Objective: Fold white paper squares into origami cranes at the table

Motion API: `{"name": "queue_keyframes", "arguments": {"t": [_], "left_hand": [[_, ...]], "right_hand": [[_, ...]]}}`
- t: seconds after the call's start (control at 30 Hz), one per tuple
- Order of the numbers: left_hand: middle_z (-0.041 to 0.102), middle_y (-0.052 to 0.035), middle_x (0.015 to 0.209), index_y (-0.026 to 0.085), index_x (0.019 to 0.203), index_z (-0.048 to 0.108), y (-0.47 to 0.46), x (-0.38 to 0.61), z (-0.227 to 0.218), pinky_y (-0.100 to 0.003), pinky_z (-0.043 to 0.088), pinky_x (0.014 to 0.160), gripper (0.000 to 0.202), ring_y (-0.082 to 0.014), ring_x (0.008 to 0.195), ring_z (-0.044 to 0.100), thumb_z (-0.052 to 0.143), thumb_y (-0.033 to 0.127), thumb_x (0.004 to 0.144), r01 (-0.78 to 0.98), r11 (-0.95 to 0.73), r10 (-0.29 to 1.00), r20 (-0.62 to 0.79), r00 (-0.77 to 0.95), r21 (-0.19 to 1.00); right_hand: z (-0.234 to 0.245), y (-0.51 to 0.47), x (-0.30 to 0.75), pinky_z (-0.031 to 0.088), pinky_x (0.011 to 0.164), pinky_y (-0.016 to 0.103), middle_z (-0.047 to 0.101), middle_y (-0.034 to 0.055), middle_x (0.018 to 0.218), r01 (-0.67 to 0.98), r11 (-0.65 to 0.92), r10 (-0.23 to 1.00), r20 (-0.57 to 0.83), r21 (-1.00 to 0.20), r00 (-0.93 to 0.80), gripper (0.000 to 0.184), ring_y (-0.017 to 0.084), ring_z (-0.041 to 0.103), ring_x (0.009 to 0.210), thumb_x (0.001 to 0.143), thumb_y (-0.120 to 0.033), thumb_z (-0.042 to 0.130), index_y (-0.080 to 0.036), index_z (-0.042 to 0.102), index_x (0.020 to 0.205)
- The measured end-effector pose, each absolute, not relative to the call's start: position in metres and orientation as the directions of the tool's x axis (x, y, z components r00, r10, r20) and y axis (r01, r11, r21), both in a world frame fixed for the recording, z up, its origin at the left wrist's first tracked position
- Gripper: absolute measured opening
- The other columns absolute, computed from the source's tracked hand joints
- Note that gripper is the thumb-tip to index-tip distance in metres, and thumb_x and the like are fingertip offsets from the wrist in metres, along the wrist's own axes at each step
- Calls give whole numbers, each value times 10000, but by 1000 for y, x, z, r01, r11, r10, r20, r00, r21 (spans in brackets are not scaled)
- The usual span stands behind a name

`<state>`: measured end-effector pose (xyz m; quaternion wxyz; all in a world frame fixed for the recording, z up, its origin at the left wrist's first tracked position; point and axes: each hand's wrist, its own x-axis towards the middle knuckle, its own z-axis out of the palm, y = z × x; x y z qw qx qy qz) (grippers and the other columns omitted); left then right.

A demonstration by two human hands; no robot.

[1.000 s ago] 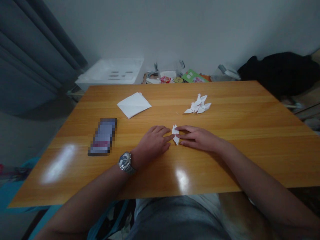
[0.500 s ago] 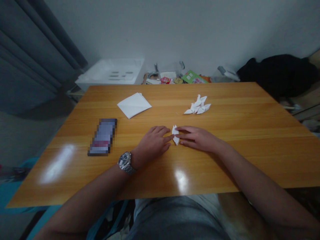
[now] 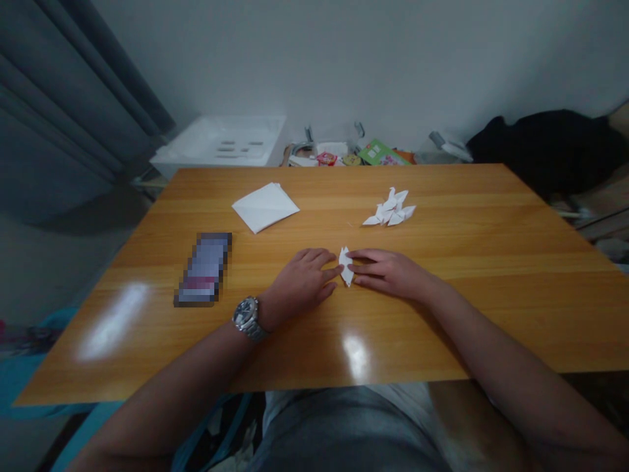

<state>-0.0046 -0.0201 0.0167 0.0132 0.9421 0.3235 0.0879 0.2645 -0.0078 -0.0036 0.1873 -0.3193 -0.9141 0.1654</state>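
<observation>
A small folded piece of white paper (image 3: 346, 270), narrow and pointed at its ends, lies on the wooden table (image 3: 314, 354) between my hands. My left hand (image 3: 305, 280) rests palm down with its fingers stretched out, and a fingertip touches the paper's left edge. From the other side, my right hand (image 3: 386, 272) has its spread fingers at the paper's right edge, some tips on it. Neither hand grips the paper. Beyond it sits a cluster of folded white paper birds (image 3: 390, 210). A stack of white paper sheets (image 3: 265, 207) lies farther back on the left.
A phone (image 3: 204, 269), blurred out, lies left of my left hand. Behind the table's far edge are a white tray-like box (image 3: 216, 141), a green booklet (image 3: 377, 153) and assorted small items. A dark cloth heap (image 3: 545, 147) is at the far right.
The left fingertip and the right fingers have shifted very slightly at the paper's edges, baring a little more of it. The paper stays in place, and the whole view has moved a touch.
</observation>
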Motion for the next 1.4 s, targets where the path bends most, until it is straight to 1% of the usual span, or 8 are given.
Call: {"name": "queue_keyframes", "arguments": {"t": [0.17, 0.33, 0.53, 0.67, 0.77, 0.97, 1.13, 1.4], "left_hand": [[613, -118, 1317, 202, 1332, 643, -20, -3, 12, -458, 438, 1090, 361, -282, 1258, 545, 527, 330, 1015, 603, -792, 609, 171, 774, 91], [632, -114, 1274, 185, 1298, 654, -21, 1, 8, -426, 467, 1060, 334, -253, 1179, 586, 553, 310, 1005, 621, -770, 638, 211, 741, 145], [641, -135, 1267, 141, 1288, 651, -23, 3, 11, -451, 468, 1050, 422, -276, 1170, 591, 549, 440, 1009, 608, -781, 624, 228, 748, 143], [636, -118, 1293, 204, 1376, 595, -25, 2, 14, -451, 472, 1032, 486, -270, 1164, 599, 553, 506, 998, 589, -792, 611, 223, 760, 162], [634, -110, 1308, 227, 1350, 611, -25, 1, 14, -447, 473, 1028, 469, -264, 1160, 607, 552, 526, 994, 579, -798, 603, 213, 769, 169], [623, -113, 1343, 214, 1360, 610, -21, 0, 8, -448, 460, 1055, 438, -264, 1201, 597, 542, 472, 1011, 602, -786, 618, 202, 760, 142], [619, -121, 1355, 195, 1365, 614, -20, -2, 6, -451, 463, 1052, 419, -280, 1217, 586, 534, 419, 1020, 650, -752, 656, 208, 725, 108], [663, -111, 1273, 170, 1327, 617, -20, 0, 8, -421, 497, 1005, 369, -252, 1129, 624, 547, 354, 1015, 687, -708, 706, 195, 681, 164]], "right_hand": [[-6, -7, 264, 502, 1104, 455, 609, 100, 1453, 510, 737, 647, 244, -444, -722, 267, 271, 609, 1303, 993, -321, 615, -263, 758, 1210], [-6, -6, 264, 499, 1105, 473, 608, 106, 1450, 486, 732, 647, 263, -477, -716, 275, 282, 607, 1301, 980, -286, 631, -267, 750, 1227], [-6, -6, 262, 506, 1095, 458, 623, 110, 1416, 484, 733, 649, 278, -477, -709, 276, 267, 615, 1281, 984, -272, 620, -259, 743, 1231], [-9, -6, 261, 501, 1096, 472, 618, 125, 1415, 493, 739, 649, 290, -458, -703, 283, 277, 606, 1286, 986, -283, 614, -246, 737, 1237], [-11, -6, 260, 504, 1085, 502, 628, 131, 1394, 511, 740, 657, 308, -437, -688, 286, 289, 606, 1273, 979, -291, 620, -249, 734, 1239], [-9, -5, 260, 522, 1046, 519, 632, 147, 1361, 548, 752, 655, 330, -365, -680, 289, 300, 599, 1255, 979, -299, 617, -236, 728, 1239], [-7, -6, 259, 504, 1065, 516, 613, 160, 1361, 572, 757, 652, 318, -315, -688, 308, 306, 576, 1269, 988, -319, 598, -210, 713, 1252], [-6, -10, 252, 491, 1077, 518, 596, 166, 1356, 533, 789, 614, 336, -306, -715, 327, 312, 553, 1281, 977, -349, 607, -210, 698, 1259]]}}
